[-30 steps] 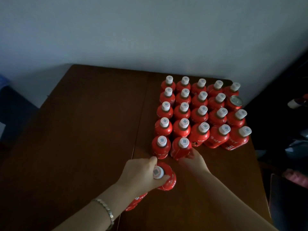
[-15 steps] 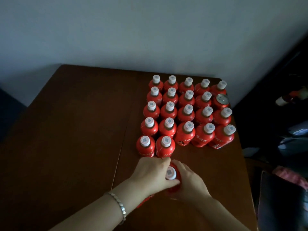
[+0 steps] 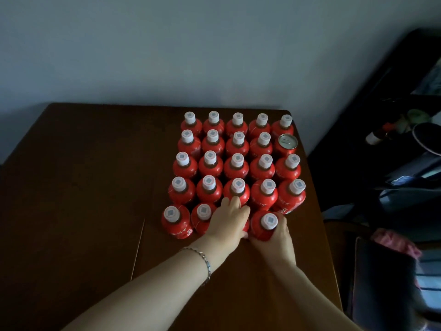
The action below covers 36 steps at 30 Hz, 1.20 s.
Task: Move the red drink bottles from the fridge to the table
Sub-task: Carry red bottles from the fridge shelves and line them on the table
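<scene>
Red drink bottles (image 3: pixel 236 163) stand in rows on the table (image 3: pixel 95 187). Head view: the left hand (image 3: pixel 228 220) curls over a mostly hidden bottle (image 3: pixel 245 226), the right hand (image 3: pixel 279 242) grips the front bottle (image 3: pixel 269 221); set both upright, close in line, before releasing.

Dim, underexposed; cool flat light, wide-angle edge bending, soft right side.

The bottles (image 3: pixel 177 226) are being seen as red with white lettering, their caps (image 3: pixel 171 213) as white with a grey square. The table (image 3: pixel 83 187) is being seen as dark brown, the wall (image 3: pixel 191 44) as grey-blue.
</scene>
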{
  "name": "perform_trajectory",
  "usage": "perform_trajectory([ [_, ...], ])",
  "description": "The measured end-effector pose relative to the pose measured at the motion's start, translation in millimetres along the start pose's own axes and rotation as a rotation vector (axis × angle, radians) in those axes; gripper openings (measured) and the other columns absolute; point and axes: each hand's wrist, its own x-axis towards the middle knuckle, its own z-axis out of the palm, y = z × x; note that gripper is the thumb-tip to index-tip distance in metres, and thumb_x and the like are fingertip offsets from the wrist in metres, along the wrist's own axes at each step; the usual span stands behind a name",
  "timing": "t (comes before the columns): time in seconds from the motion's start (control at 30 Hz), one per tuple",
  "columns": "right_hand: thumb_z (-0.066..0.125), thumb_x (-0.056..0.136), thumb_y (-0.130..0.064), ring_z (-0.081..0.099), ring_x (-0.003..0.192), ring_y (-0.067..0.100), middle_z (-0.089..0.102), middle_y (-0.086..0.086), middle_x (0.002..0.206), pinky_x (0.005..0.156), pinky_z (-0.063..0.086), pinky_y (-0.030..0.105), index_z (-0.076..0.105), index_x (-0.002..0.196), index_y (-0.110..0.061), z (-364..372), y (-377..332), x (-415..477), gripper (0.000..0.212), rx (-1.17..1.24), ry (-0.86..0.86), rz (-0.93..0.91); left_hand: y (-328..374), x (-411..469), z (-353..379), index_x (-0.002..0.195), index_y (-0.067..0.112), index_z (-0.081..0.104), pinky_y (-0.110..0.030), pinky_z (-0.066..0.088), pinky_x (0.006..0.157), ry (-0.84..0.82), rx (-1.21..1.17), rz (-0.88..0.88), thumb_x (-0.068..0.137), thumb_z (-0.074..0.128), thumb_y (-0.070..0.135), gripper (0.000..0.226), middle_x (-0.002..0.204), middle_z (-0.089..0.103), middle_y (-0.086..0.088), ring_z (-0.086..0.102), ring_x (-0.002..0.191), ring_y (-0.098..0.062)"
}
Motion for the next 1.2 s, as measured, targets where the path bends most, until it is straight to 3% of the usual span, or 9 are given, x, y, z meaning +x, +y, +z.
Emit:
perform_trajectory([
  [0.13, 0.084, 0.064, -0.03, 0.058, 0.109, 0.028, 0.052, 0.008, 0.127, 0.083, 0.05, 0.038, 0.031, 0.135, -0.02, 6.4, 1.4, 5.6, 0.09, 0.023, -0.027, 0.057, -17.7, -7.9, 23.3, 0.089, 0.016, 0.061, -0.031, 0.054, 0.051, 0.16, 0.018, 0.094, 0.034, 0.095, 0.023, 0.065, 0.088, 0.059, -0.007, 0.059, 0.069, -0.023],
  [0.23, 0.086, 0.062, -0.026, 0.056, 0.113, 0.027, 0.052, 0.009, 0.127, 0.09, 0.05, 0.043, 0.032, 0.135, -0.021, 6.3, -1.7, 9.3, 0.091, 0.068, -0.036, 0.054, -26.0, -15.2, 31.4, 0.115, 0.02, 0.052, -0.037, 0.057, 0.075, 0.231, 0.007, 0.131, 0.034, 0.095, 0.025, 0.092, 0.108, 0.054, -0.009, 0.059, 0.093, -0.026],
  [0.33, 0.086, 0.061, -0.02, 0.05, 0.121, 0.03, 0.045, 0.013, 0.134, 0.097, 0.046, 0.044, 0.027, 0.14, -0.021, 5.1, -3.6, 9.9, 0.099, 0.103, -0.022, 0.078, -29.0, -23.3, 24.6, 0.129, 0.021, 0.044, -0.047, 0.039, 0.101, 0.419, 0.038, 0.135, 0.054, 0.086, 0.033, 0.086, 0.127, 0.04, -0.009, 0.04, 0.12, -0.028],
  [0.47, 0.077, 0.065, 0.002, 0.058, 0.105, 0.038, 0.047, 0.026, 0.124, 0.086, 0.053, 0.047, 0.014, 0.144, -0.011, 11.4, -5.8, 5.0, 0.102, 0.355, -0.132, 0.548, -50.6, -45.5, 5.7, 0.141, 0.013, 0.03, -0.049, 0.022, 0.109, 0.587, -0.265, -0.405, 0.073, 0.052, 0.056, 0.083, 0.146, 0.024, -0.019, 0.021, 0.135, -0.036],
  [0.53, 0.065, 0.072, 0.014, 0.063, 0.081, 0.032, 0.059, 0.025, 0.098, 0.062, 0.059, 0.041, 0.038, 0.129, 0.006, 18.3, -12.5, 2.2, 0.064, 0.782, -0.273, 0.768, -69.5, -52.2, -3.4, 0.148, 0.015, 0.017, -0.047, 0.019, 0.113, 0.495, -0.616, -0.774, 0.078, 0.048, 0.062, 0.09, 0.154, 0.009, -0.016, 0.013, 0.142, -0.032],
  [0.6, 0.053, 0.079, 0.019, 0.062, 0.081, 0.035, 0.06, 0.027, 0.095, 0.055, 0.06, 0.041, 0.049, 0.118, 0.009, 26.3, -21.5, 1.1, 0.04, 1.09, -0.348, 0.854, -88.1, -54.3, -3.0, 0.15, 0.024, 0.01, -0.049, 0.024, 0.112, 0.331, -0.976, -0.992, 0.086, 0.047, 0.059, 0.081, 0.157, 0.01, -0.011, 0.018, 0.142, -0.031],
  [0.7, 0.045, 0.083, 0.02, 0.058, 0.099, 0.044, 0.056, 0.03, 0.101, 0.071, 0.058, 0.05, 0.05, 0.109, 0.005, 25.7, -39.8, -3.6, 0.03, 1.341, -0.348, 0.852, -95.6, -52.4, 5.2, 0.147, 0.036, 0.016, -0.052, 0.036, 0.104, 0.132, -1.328, -1.079, 0.088, 0.039, 0.063, 0.068, 0.152, 0.027, -0.009, 0.034, 0.134, -0.036],
  [0.8, 0.045, 0.084, 0.018, 0.051, 0.118, 0.047, 0.055, 0.029, 0.11, 0.062, 0.054, 0.051, 0.051, 0.101, 0.004, 25.2, -44.9, -7.3, 0.022, 1.382, -0.329, 0.846, -87.2, -45.9, 13.1, 0.144, 0.031, 0.022, -0.05, 0.042, 0.1, 0.232, -1.408, -1.134, 0.089, 0.039, 0.062, 0.066, 0.146, 0.034, -0.011, 0.041, 0.129, -0.035],
  [1.2, 0.049, 0.086, 0.011, 0.05, 0.119, 0.048, 0.05, 0.029, 0.12, 0.046, 0.057, 0.046, 0.048, 0.118, 0.005, 25.9, -28.2, 6.8, 0.032, 1.281, -0.322, 0.82, -76.8, -35.4, 19.9, 0.142, 0.029, 0.021, -0.053, 0.044, 0.098, 0.341, -1.493, -1.281, 0.083, 0.042, 0.067, 0.073, 0.145, 0.034, -0.014, 0.042, 0.127, -0.037],
])
